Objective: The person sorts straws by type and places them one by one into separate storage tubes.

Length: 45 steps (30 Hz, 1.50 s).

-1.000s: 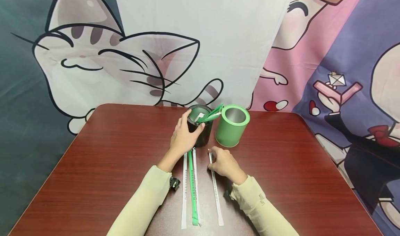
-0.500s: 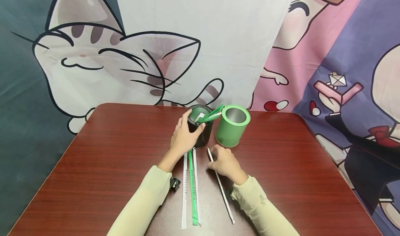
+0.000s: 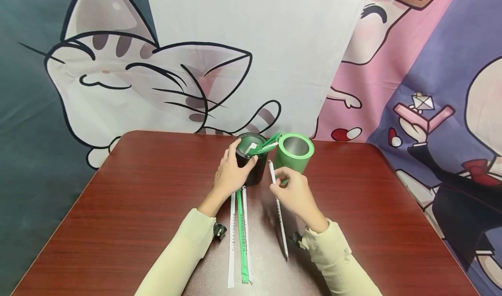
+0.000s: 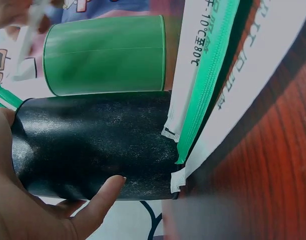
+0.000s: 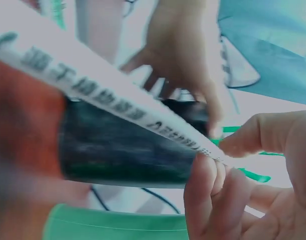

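My left hand [image 3: 229, 171] grips the upper side of a black cylindrical can [image 3: 256, 169], thumb and fingers around it. Several green and white wrapped straws [image 3: 268, 148] lean out of that can towards the right. In my right hand [image 3: 296, 191], thumb and fingers pinch a white paper-wrapped straw [image 3: 280, 222] near its upper part. This straw is tilted, its top in front of a green can [image 3: 291, 161]. Close up in the right wrist view, printed characters show along the held straw [image 5: 117, 100]. The left wrist view shows the black can [image 4: 97, 145] upright, thumb on its side.
In front of the black can, two white wrapped straws [image 3: 231, 243] and a green one [image 3: 242, 239] lie side by side on the brown table [image 3: 137, 209]. The green can stands right of the black one. A cartoon-printed cloth [image 3: 294, 47] hangs behind the table.
My right hand has lifted the white wrapped straw off the table and carried it up and slightly right, towards the cans. The left hand has stayed on the black can.
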{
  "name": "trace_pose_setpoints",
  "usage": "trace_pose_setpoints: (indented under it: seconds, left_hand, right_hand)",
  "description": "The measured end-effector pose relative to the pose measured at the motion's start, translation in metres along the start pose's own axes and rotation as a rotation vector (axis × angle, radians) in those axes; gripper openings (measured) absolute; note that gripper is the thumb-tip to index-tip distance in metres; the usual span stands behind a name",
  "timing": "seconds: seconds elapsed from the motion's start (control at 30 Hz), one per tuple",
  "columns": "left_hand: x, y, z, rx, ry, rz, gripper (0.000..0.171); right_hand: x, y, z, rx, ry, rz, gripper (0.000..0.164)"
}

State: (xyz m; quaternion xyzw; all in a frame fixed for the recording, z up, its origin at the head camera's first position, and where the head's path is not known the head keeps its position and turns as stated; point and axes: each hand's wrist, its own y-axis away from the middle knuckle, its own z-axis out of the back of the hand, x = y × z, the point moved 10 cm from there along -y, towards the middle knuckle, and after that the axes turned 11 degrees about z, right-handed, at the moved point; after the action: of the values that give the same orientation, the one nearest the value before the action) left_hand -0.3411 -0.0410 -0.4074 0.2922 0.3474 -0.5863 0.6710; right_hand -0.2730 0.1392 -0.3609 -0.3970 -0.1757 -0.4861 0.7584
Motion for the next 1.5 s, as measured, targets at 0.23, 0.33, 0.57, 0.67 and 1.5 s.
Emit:
trace_pose_setpoints:
  seconds: [0.23,0.33,0.57,0.67,1.5]
  left_hand:
    - [0.001,0.000,-0.001,-0.004,-0.007,-0.004,0.077]
    - [0.001,0.000,-0.001,-0.009,-0.011,-0.004,0.077]
    - [0.000,0.001,-0.001,-0.008,-0.008,-0.006,0.077]
    - [-0.001,0.001,0.000,-0.008,-0.006,-0.006,0.077]
    - [-0.002,0.004,-0.001,-0.020,-0.007,-0.009,0.076]
  right_hand:
    - [0.022,-0.004,0.041,-0.194,-0.087,0.074,0.015]
    - [0.034,-0.003,0.061,-0.302,-0.184,0.098,0.014]
    - [0.056,0.010,0.108,-0.593,-0.386,0.158,0.008]
    - [0.063,0.016,0.123,-0.705,-0.470,0.242,0.014]
    - [0.083,0.041,0.158,-1.061,-0.533,0.490,0.019]
